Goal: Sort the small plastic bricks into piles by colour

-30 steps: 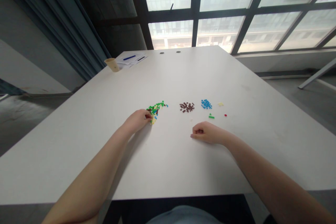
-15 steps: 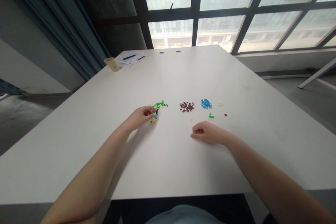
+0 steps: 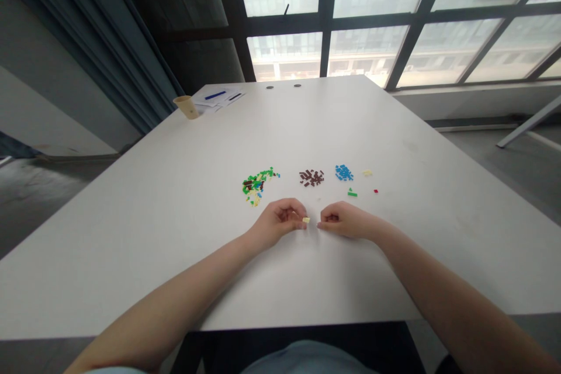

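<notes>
Between the thumb and fingers of my left hand (image 3: 280,222) is a small pale yellow toy brick (image 3: 306,220), held just left of my right hand. My right hand (image 3: 346,220) rests on the table with its fingers curled closed; whether anything is inside them is hidden. Beyond my left hand lies a mixed pile of toy bricks (image 3: 254,183) in green, yellow, brown and blue. A heap of brown bricks (image 3: 311,177) and a heap of blue bricks (image 3: 344,172) lie farther off, past the hands.
Right of the heaps are a few yellow bricks (image 3: 367,173), green bricks (image 3: 352,193) and one red brick (image 3: 376,191). At the white table's (image 3: 245,140) far left stand a paper cup (image 3: 187,107) and papers with a blue pen (image 3: 215,95). Windows rise behind.
My left hand has come from the mixed pile rightward and nearer to me, now with a yellow brick in its fingers. My right hand has stayed in place.
</notes>
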Action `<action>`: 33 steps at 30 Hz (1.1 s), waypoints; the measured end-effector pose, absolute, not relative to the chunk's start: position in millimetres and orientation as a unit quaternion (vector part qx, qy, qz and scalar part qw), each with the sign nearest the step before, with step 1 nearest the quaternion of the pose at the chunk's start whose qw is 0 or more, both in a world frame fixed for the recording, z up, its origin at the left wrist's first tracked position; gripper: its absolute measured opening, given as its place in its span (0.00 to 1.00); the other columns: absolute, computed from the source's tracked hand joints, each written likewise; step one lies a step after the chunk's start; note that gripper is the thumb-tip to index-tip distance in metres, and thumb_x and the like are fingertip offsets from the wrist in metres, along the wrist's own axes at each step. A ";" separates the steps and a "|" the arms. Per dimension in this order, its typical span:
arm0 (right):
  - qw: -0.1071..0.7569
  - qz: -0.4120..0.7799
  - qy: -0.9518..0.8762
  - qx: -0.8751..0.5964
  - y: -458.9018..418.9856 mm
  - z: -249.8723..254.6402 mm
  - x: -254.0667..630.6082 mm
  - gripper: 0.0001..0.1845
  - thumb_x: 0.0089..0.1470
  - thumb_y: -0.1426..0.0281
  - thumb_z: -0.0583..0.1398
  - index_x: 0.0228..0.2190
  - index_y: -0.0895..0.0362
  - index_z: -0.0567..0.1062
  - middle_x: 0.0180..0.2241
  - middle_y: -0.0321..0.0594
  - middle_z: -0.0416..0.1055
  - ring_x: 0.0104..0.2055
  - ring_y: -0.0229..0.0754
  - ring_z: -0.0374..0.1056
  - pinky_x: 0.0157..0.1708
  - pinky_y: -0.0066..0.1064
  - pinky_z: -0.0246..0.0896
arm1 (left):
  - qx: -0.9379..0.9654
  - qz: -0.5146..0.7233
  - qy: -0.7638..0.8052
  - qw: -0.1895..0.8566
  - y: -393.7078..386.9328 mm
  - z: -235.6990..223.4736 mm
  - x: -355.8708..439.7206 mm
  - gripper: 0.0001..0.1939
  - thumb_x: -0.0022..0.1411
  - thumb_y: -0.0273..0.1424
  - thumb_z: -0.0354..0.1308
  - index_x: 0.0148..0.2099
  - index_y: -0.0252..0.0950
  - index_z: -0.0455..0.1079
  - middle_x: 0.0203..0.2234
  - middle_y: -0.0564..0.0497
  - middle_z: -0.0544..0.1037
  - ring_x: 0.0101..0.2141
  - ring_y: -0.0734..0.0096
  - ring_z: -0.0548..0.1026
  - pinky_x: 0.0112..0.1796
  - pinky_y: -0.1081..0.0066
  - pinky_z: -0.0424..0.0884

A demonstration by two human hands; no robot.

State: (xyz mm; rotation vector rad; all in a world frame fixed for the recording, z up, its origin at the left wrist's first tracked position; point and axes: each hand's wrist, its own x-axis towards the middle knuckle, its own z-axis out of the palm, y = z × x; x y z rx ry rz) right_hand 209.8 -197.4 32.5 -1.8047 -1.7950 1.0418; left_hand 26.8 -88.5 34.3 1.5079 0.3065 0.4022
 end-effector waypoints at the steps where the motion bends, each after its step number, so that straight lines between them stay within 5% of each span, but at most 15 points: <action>1: 0.195 0.370 -0.640 -0.644 -197.5 32.5 209.7 0.16 0.49 0.60 0.53 0.18 0.58 0.63 0.17 0.29 0.49 0.21 0.31 0.45 0.22 0.26 0.41 | 0.683 0.188 0.129 0.694 -90.7 35.1 26.5 0.11 0.45 0.30 0.66 0.28 0.33 0.67 0.25 0.52 0.72 0.27 0.76 0.69 0.31 0.73 0.65; 13: 0.203 0.377 -0.643 -0.636 -197.7 30.1 210.5 0.15 0.50 0.61 0.54 0.19 0.58 0.64 0.17 0.29 0.50 0.21 0.31 0.46 0.22 0.26 0.42 | 0.689 0.206 0.129 0.683 -90.8 34.3 27.2 0.11 0.45 0.30 0.66 0.27 0.33 0.65 0.25 0.52 0.70 0.28 0.76 0.68 0.31 0.74 0.64; 23: 0.424 0.215 -0.684 -0.553 -203.9 51.1 193.5 0.07 0.46 0.67 0.61 0.30 0.57 0.73 0.21 0.32 0.57 0.23 0.31 0.53 0.24 0.24 0.49 | 0.657 0.179 0.148 0.718 -91.1 27.9 29.9 0.12 0.45 0.31 0.66 0.28 0.32 0.66 0.25 0.53 0.70 0.27 0.77 0.68 0.30 0.74 0.63; 33: 0.419 0.159 -0.685 -0.575 -202.7 45.3 190.5 0.05 0.49 0.69 0.59 0.28 0.56 0.75 0.23 0.35 0.62 0.24 0.32 0.55 0.25 0.25 0.51 | 0.645 0.169 0.173 0.724 -92.2 22.2 31.6 0.15 0.44 0.33 0.67 0.29 0.32 0.65 0.21 0.54 0.70 0.23 0.79 0.66 0.26 0.76 0.61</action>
